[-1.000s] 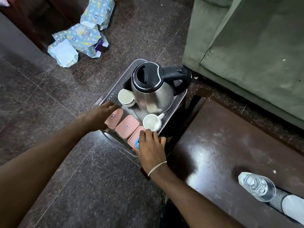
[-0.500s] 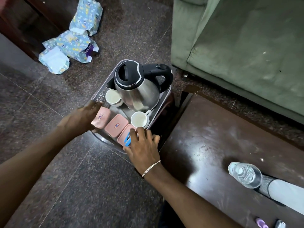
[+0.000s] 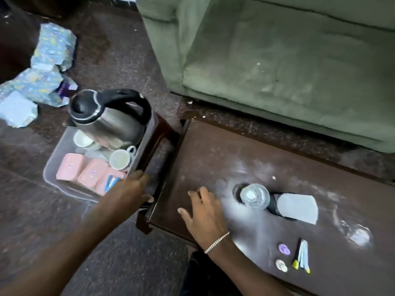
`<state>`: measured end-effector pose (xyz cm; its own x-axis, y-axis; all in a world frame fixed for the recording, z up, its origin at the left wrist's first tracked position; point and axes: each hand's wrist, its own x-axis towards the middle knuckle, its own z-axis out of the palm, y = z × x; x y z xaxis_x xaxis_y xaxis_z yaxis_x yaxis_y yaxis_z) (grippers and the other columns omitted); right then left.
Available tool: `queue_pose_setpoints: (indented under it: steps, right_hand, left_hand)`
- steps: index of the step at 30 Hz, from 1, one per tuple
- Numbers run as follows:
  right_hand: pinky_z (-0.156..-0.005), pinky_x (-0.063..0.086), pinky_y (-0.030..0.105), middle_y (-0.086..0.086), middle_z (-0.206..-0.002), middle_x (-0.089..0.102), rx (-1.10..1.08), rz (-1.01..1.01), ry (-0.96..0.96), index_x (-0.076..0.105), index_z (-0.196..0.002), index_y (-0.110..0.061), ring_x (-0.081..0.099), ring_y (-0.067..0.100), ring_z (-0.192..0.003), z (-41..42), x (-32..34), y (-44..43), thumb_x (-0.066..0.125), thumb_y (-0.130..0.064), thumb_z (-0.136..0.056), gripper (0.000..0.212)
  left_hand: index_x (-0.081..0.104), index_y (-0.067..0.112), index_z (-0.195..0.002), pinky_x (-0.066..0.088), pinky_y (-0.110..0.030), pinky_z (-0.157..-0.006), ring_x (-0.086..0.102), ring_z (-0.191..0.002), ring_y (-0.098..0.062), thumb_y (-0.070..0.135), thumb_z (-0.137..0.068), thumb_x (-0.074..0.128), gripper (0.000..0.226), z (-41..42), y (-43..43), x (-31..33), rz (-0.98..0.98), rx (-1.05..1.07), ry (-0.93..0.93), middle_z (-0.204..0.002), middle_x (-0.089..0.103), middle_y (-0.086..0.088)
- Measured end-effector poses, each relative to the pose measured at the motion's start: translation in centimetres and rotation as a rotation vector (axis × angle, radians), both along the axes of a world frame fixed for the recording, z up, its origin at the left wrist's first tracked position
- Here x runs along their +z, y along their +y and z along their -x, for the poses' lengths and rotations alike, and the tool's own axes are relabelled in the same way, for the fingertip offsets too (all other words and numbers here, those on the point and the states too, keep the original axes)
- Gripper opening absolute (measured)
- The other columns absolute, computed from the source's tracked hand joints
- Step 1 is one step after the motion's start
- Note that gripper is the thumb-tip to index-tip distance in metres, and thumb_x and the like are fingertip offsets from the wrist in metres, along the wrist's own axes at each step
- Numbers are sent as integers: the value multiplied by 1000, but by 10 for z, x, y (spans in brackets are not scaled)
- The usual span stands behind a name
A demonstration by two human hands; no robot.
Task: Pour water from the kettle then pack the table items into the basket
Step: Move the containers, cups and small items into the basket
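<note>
While both hands hover open, empty | right hand (image 3: 205,212) nears water bottle (image 3: 254,196) on table (image 3: 213,154) | smooth, light, tippy: grip body | left hand (image 3: 126,193) by basket (image 3: 50,167)

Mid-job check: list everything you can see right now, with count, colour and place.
basket: 1, clear, floor left of table
kettle: 1, steel and black, in basket
cups: 2, white, in basket
boxes: 3, pink, in basket
table: 1, dark brown
bottle: 1, clear, on table
small items: several, table's near edge
packets: several, blue, floor
sofa: 1, green
left hand: open, by basket
right hand: open, over table
</note>
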<state>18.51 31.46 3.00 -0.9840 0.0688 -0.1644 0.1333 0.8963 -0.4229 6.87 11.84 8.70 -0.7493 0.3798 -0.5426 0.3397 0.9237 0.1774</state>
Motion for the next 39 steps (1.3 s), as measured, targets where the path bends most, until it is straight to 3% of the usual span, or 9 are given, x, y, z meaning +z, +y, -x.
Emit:
queue_pose_setpoints:
  steps: [7, 14, 21, 27, 31, 35, 39]
  right_hand:
    - [-83, 57, 45, 12, -113, 63, -176, 19, -150, 68, -115, -10, 65, 34, -94, -98, -28, 106, 76, -37, -82, 43]
    - [-75, 58, 41, 10, -107, 65, -420, 5, -294, 70, -110, -10, 67, 33, -93, -202, -57, 181, 83, -34, -75, 45]
    - [-101, 46, 40, 15, -131, 59, -616, 168, -392, 56, -138, -7, 55, 36, -121, -264, -88, 197, 79, -32, -82, 65]
    - [-89, 52, 40, 11, -122, 61, -622, 240, -373, 62, -127, -13, 60, 34, -111, -269, -104, 199, 77, -29, -83, 49]
    - [-77, 53, 41, 12, -120, 63, -614, 221, -329, 64, -119, -12, 64, 37, -101, -263, -114, 201, 69, -26, -91, 32]
    - [-74, 53, 40, 12, -120, 65, -632, 204, -297, 67, -113, -11, 65, 38, -97, -263, -114, 201, 63, -23, -95, 22]
    - [-69, 49, 37, 11, -97, 68, -658, 215, -216, 71, -94, -10, 67, 36, -81, -252, -99, 197, 74, -19, -89, 11]
  left_hand:
    - [52, 14, -136, 52, -46, -95, 62, -121, -37, 43, -93, 69, 55, -98, 138, -81, -63, -184, -146, -140, 50, -6]
    - [53, 19, -132, 52, -45, -95, 64, -118, -34, 37, -92, 68, 47, -172, 248, -127, -206, -399, -235, -134, 55, -5]
    - [52, 20, -140, 50, -45, -103, 61, -125, -32, 26, -90, 72, 54, -211, 309, -153, -231, -491, -315, -140, 53, -6]
    - [58, 20, -130, 51, -44, -94, 63, -115, -34, 20, -90, 65, 41, -224, 332, -164, -286, -530, -364, -125, 57, -9]
    - [64, 17, -112, 51, -42, -90, 63, -110, -31, 28, -93, 60, 22, -227, 334, -169, -278, -577, -341, -115, 60, -7]
    - [64, 14, -95, 51, -44, -82, 64, -98, -30, 44, -90, 48, 34, -226, 315, -170, -397, -446, -353, -101, 63, -7]
    - [70, 8, -97, 53, -45, -80, 66, -90, -31, 16, -92, 68, 9, -213, 282, -160, -559, -251, -311, -96, 69, -8]
